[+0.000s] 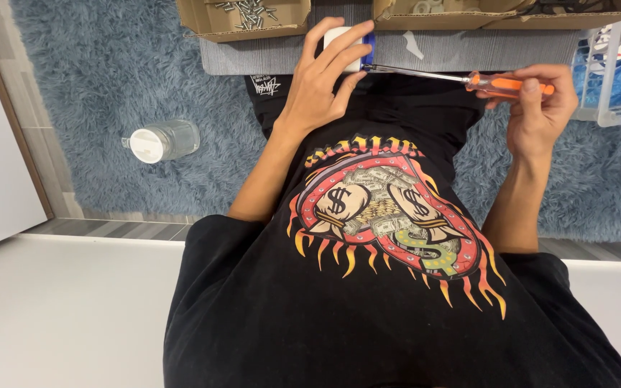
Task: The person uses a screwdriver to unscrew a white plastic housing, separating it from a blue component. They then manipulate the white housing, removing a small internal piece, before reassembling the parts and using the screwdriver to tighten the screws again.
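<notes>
My left hand point(323, 79) is wrapped over a small white block with a blue side point(359, 44), held above my lap at the edge of a grey mat point(267, 56). An orange-handled screwdriver point(506, 84) is gripped in my right hand point(540, 108). Its long metal shaft point(415, 73) runs left, and the tip touches the lower edge of the white block. My black printed T-shirt point(368, 287) fills the lower middle of the view.
A cardboard box point(242, 21) holding several loose screws lies at the top left, with another cardboard box point(483, 16) to its right. A clear jar with a white lid point(161, 141) lies on the blue shaggy rug point(95, 79). A clear plastic bin point(616, 68) stands at the right.
</notes>
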